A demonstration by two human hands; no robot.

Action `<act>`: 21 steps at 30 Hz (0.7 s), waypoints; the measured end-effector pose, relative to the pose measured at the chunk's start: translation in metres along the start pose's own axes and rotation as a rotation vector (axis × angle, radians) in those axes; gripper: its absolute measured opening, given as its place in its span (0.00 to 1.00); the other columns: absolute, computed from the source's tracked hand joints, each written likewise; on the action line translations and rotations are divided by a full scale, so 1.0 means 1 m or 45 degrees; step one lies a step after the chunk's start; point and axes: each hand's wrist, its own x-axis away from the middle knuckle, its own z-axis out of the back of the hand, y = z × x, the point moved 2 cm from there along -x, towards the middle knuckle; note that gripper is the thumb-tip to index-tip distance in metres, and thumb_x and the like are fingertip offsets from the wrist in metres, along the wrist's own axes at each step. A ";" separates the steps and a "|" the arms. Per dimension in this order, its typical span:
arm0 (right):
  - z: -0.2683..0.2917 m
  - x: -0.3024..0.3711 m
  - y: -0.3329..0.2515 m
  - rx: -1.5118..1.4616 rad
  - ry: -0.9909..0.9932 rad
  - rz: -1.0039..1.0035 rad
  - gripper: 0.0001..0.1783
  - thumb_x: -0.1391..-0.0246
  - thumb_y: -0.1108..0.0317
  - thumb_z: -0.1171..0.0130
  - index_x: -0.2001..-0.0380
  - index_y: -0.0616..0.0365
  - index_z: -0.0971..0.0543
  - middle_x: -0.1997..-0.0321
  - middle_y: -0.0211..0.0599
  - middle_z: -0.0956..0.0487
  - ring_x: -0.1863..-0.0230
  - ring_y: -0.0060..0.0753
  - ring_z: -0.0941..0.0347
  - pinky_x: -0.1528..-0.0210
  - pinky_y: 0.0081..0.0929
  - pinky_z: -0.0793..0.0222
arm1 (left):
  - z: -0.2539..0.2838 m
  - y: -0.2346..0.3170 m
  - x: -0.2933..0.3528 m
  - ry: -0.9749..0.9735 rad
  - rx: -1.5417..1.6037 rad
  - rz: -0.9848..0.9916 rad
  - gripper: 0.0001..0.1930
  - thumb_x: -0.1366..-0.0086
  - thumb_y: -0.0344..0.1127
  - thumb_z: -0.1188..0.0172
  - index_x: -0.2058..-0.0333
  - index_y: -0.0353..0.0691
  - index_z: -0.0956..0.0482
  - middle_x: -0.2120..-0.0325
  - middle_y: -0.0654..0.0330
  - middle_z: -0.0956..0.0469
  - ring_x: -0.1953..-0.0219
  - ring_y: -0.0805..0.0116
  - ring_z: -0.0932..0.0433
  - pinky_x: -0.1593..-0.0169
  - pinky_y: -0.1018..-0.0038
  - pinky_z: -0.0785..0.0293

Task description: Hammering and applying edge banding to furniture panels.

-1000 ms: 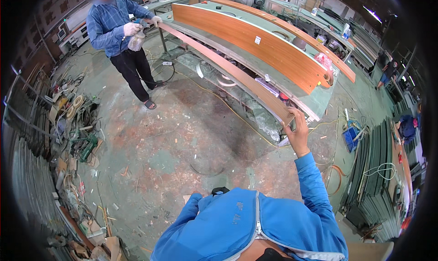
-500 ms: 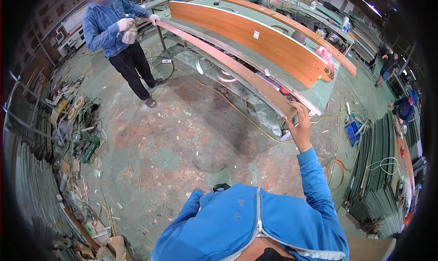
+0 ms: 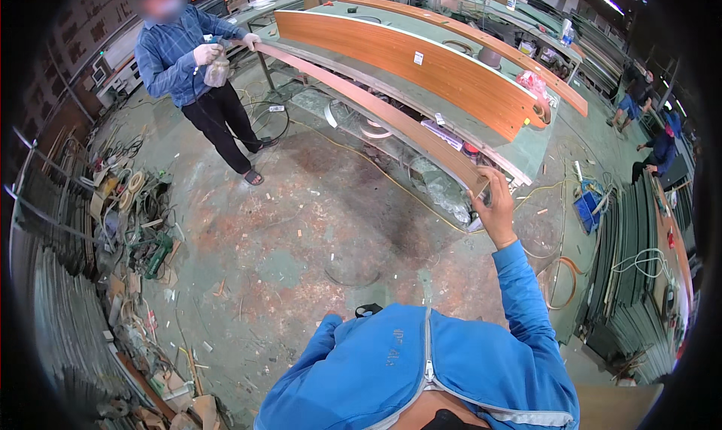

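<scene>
My right hand (image 3: 496, 210) grips the near end of a long narrow board (image 3: 421, 135), thumb and fingers closed on its edges. The board is wood-brown towards me and pinkish farther off. At its far end a person in a blue plaid shirt (image 3: 169, 54) holds it in a white-gloved hand (image 3: 251, 41). That person's other gloved hand (image 3: 206, 53) holds a clear spray bottle (image 3: 216, 72). My left hand (image 3: 331, 314) barely shows past its blue sleeve, low in front of my body, and its fingers are hidden.
Beside the board, a green-topped workbench (image 3: 519, 159) carries a wide orange-brown panel (image 3: 406, 65) and a longer board (image 3: 481, 43). A yellow cord (image 3: 368, 159) crosses the littered floor. Scrap (image 3: 150, 249) lies left; stacked sheets (image 3: 620, 238) and a blue container (image 3: 588, 210) stand right.
My view has shifted slightly. The right hand keeps its grip on the board. The person opposite stays in place with the spray bottle, while two people at the far right have changed posture.
</scene>
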 end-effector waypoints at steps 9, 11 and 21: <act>0.001 -0.001 0.000 0.016 -0.002 0.026 0.31 0.64 0.76 0.31 0.53 0.58 0.29 0.52 0.42 0.26 0.50 0.46 0.30 0.49 0.36 0.33 | 0.003 0.007 0.000 -0.006 -0.012 -0.021 0.29 0.45 0.61 0.43 0.59 0.40 0.19 0.56 0.53 0.21 0.55 0.57 0.21 0.53 0.63 0.25; 0.000 -0.002 -0.002 -0.002 -0.004 0.043 0.31 0.64 0.76 0.31 0.53 0.59 0.29 0.52 0.42 0.26 0.49 0.46 0.30 0.48 0.36 0.33 | 0.012 0.018 -0.011 -0.005 -0.002 -0.016 0.29 0.45 0.61 0.43 0.59 0.40 0.19 0.56 0.53 0.21 0.55 0.57 0.21 0.53 0.63 0.25; -0.001 0.000 0.002 -0.006 -0.019 0.036 0.30 0.64 0.76 0.31 0.53 0.59 0.29 0.52 0.41 0.26 0.49 0.46 0.30 0.48 0.36 0.33 | -0.008 0.007 0.008 -0.018 0.011 -0.039 0.28 0.45 0.61 0.43 0.59 0.40 0.19 0.56 0.52 0.21 0.55 0.57 0.21 0.53 0.63 0.25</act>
